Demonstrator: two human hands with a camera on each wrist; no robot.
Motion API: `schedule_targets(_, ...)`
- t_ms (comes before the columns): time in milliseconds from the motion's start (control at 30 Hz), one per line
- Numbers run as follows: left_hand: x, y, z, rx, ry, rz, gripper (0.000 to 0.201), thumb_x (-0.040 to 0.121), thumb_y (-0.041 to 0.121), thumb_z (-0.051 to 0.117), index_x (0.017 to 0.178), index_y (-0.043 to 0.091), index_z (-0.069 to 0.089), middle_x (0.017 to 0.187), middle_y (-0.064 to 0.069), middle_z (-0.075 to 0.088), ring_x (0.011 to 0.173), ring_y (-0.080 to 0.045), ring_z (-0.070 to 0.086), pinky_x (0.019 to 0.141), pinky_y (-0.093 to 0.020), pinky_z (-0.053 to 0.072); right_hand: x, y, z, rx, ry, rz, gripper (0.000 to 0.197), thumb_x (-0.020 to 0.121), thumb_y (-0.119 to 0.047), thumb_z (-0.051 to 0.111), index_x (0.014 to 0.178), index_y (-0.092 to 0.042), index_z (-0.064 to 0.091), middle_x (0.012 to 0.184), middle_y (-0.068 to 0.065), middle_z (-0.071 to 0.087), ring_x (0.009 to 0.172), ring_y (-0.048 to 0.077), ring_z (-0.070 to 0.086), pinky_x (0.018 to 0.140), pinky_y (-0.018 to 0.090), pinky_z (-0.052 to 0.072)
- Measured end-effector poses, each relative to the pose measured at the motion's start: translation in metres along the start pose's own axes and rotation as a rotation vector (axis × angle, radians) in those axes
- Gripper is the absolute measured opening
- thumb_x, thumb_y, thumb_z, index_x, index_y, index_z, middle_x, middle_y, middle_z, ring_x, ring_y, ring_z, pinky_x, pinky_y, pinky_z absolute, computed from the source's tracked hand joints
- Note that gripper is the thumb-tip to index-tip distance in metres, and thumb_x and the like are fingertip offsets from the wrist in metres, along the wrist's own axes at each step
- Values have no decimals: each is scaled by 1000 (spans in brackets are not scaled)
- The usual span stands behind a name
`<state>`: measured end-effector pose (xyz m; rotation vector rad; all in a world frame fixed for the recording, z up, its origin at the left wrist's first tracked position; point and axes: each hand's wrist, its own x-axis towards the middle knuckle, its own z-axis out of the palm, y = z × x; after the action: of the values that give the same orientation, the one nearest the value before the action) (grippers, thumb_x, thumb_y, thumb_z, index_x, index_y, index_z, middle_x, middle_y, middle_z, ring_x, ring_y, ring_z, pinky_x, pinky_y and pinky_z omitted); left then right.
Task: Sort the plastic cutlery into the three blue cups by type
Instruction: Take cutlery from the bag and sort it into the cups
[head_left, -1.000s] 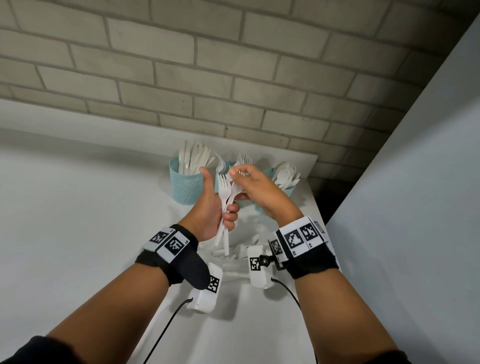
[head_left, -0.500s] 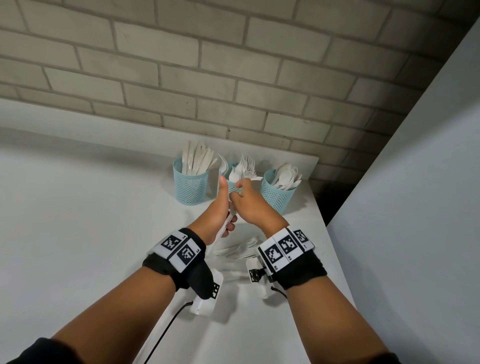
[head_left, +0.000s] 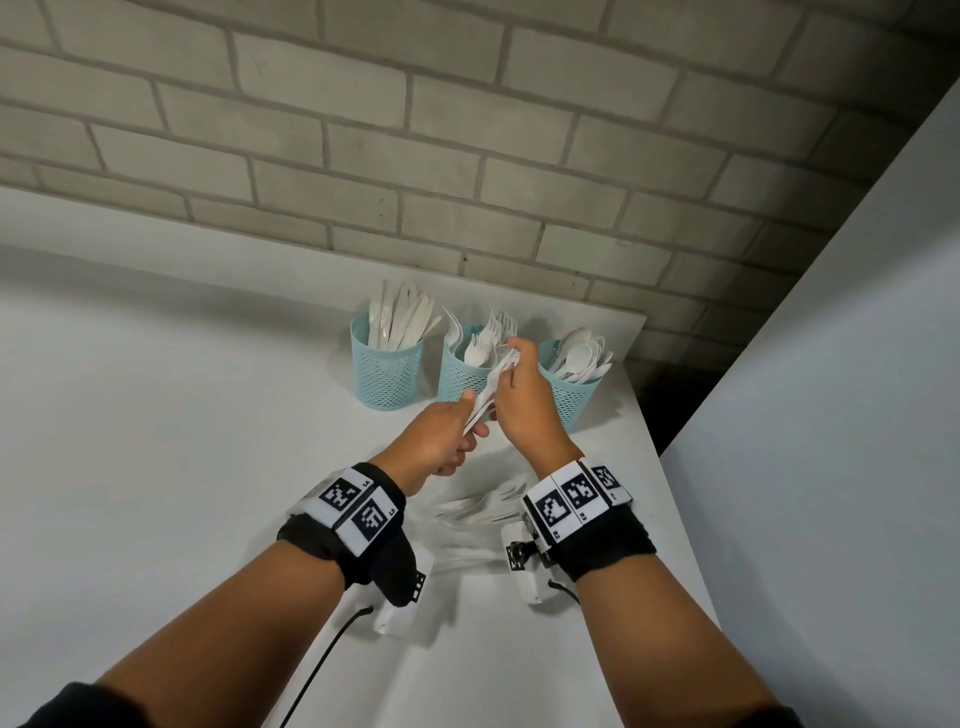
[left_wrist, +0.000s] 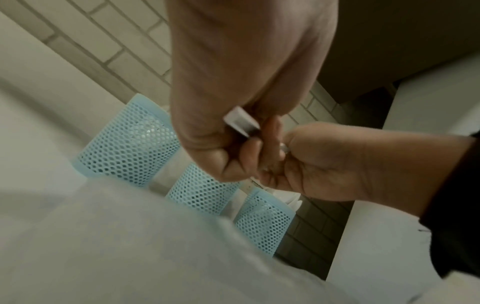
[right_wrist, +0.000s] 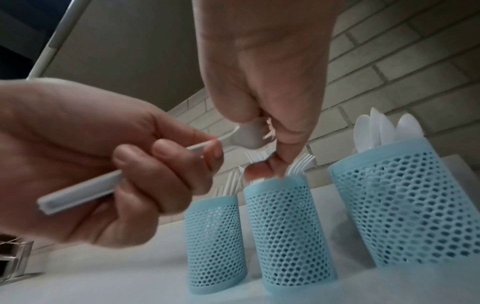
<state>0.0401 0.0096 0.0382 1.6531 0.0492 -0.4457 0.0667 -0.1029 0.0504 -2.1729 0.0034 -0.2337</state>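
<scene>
Place: looking like a bare recording or test corner rather than a lived-in room; which sort of building is not showing.
Wall: a painted brick wall (head_left: 467, 130) is running behind the table, grey-white, with plain mortar lines.
Table: a plain white table (head_left: 156, 415) is standing against the bricks, its far corner ending beside a dark gap.
Panel: a smooth pale partition (head_left: 831, 389) is closing off the right side.
Rig: black wristbands with printed square markers (head_left: 358, 506) are sitting on both forearms, with small white camera units and cables hanging beneath them.
Props: three matching blue mesh cups (head_left: 387, 364) of white plastic cutlery are standing in a row.
</scene>
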Motion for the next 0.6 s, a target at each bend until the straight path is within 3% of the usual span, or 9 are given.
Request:
schedule_targets(100,2,-2,-1,32,57,94,39,102,33,30,87,7,56,62,0,45,46,-11,37,48,-21,28,3,0,1,80,-49,105,34,100,-9,28,133,-15,34,107,20,57,65,27,58,40,22,48)
schedule_targets(167,3,-4,-3,33,59,98,37,102,32,29,90,9,56,63,-2,53,41,-9,44,47,-19,33,5,-1,1,41,-23,83,33,100,-12,29,133,-15,34,104,20,61,67,29,62,44,27,52)
schedule_targets(233,3,-5,-4,21,19,79,39,102,35,27,88,12,55,61,-2,53,37,-8,44,46,-19,33,7,0,0,41,102,24,30,102,-17,29,131,-12,37,95,15,64,68,22,61,57,33,54)
schedule_targets(300,3,-6,-6,12,-23,53,41,102,39,26,88,14,56,58,-1,48,37,-8,38,45,-18,31,10,2,0,130,160,23,31,102,-22,29,131,-11,38,89,3,63,67,13,58,62,29,55)
schedule_targets(367,4,-6,-9,-12,-70,38,42,102,39,25,90,13,56,56,0,43,36,-7,33,42,-15,27,13,2,1,349,58,132,32,101,-24,34,132,-14,35,85,-3,62,67,9,60,58,23,53)
schedule_targets(467,6,-6,-14,-48,-106,29,48,101,43,25,90,12,60,53,3,42,37,-7,32,42,-16,26,19,-5,-3,586,-115,269,24,98,-15,46,120,-8,46,96,17,67,69,22,65,59,30,58)
schedule_targets(533,8,-6,-16,-70,-43,26,55,100,48,23,91,12,63,55,2,46,41,-8,38,47,-19,32,32,-6,-7,561,-3,245,7,95,-10,50,96,-8,57,91,19,67,73,28,66,65,36,60)
schedule_targets(600,9,-6,-19,-49,94,55,55,99,49,24,95,10,62,64,-1,54,50,-10,49,54,-21,40,48,-9,-14,497,258,149,15,94,-12,53,80,-19,55,86,14,66,78,32,67,74,48,58)
